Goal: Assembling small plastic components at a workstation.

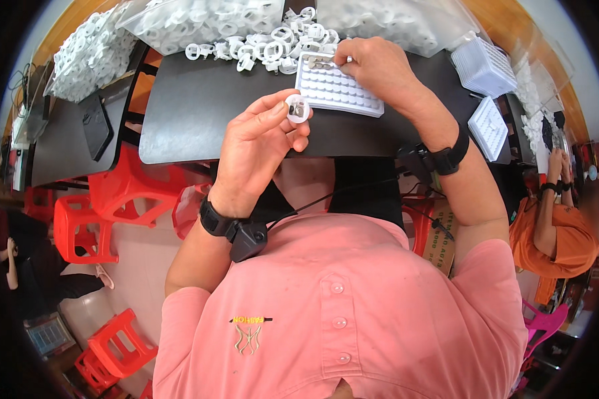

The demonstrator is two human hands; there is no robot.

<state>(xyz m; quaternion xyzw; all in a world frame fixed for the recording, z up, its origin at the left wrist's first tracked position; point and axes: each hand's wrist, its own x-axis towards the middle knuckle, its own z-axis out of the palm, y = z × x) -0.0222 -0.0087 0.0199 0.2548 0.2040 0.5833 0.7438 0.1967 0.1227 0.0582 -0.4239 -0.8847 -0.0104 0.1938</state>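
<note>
My left hand is raised over the near edge of the dark table, pinching a round white plastic part between thumb and fingers. Dark and metallic bits show in the middle of that part. To its right lies a white tray with rows of small pockets. Several small greyish pieces sit in the tray's far rows. My right hand reaches over the tray's far right side with thumb and fingers pinched together; what is between them is too small to make out.
Loose white ring-shaped parts lie heaped beyond the tray, between two clear bins full of white parts. A bulging bag stands far left. At right are stacked white trays and a single tray. Red stools stand left; another person sits right.
</note>
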